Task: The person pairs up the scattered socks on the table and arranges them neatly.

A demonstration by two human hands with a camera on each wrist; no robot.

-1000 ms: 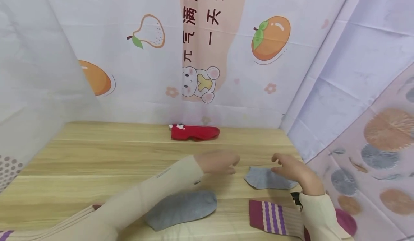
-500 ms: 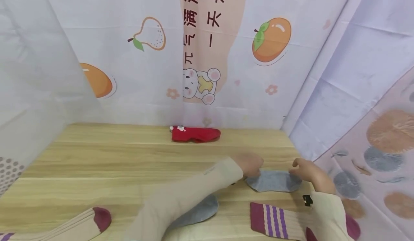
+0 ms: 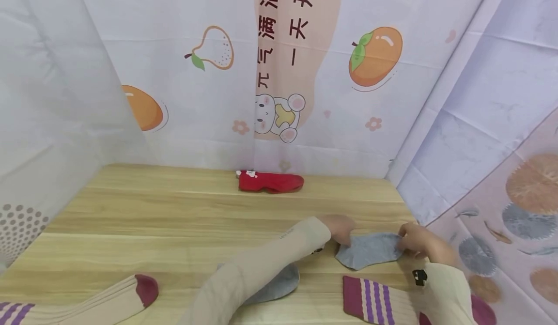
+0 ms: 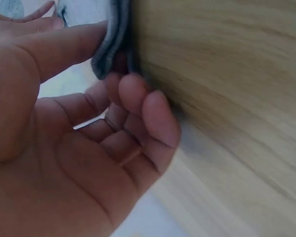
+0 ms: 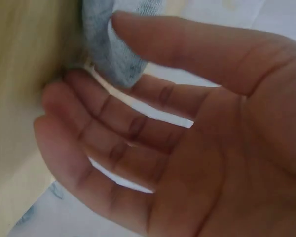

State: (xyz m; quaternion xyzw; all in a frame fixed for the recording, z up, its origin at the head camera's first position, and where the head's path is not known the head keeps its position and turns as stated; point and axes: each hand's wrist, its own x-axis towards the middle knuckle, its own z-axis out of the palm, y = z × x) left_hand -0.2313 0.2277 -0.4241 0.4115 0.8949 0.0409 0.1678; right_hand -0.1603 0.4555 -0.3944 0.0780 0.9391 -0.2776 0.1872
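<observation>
A short grey sock (image 3: 370, 251) lies crosswise at the right of the table, between my two hands. My left hand (image 3: 342, 229) pinches its left end; in the left wrist view the thumb and forefinger meet at the folded grey cloth (image 4: 108, 44), with the other fingers curled below. At the opposite end, my right hand (image 3: 424, 243) pinches the sock. Close up, the right thumb lies on the sock's rounded tip (image 5: 116, 57), the forefinger behind it. A second grey sock (image 3: 279, 286) is partly covered by my left sleeve.
Nearer me on the right lies a beige sock (image 3: 368, 298) with purple stripes, partly under my right sleeve. A matching striped sock (image 3: 109, 301) is at the front left. Against the back curtain rests a red sock (image 3: 270, 182). Printed curtains (image 3: 462, 136) enclose the wooden table (image 3: 174, 218).
My left hand has travelled right to the grey sock's left end and taken hold of it. My right hand has closed on the other end, and the sock has tilted slightly. The head view has shifted slightly.
</observation>
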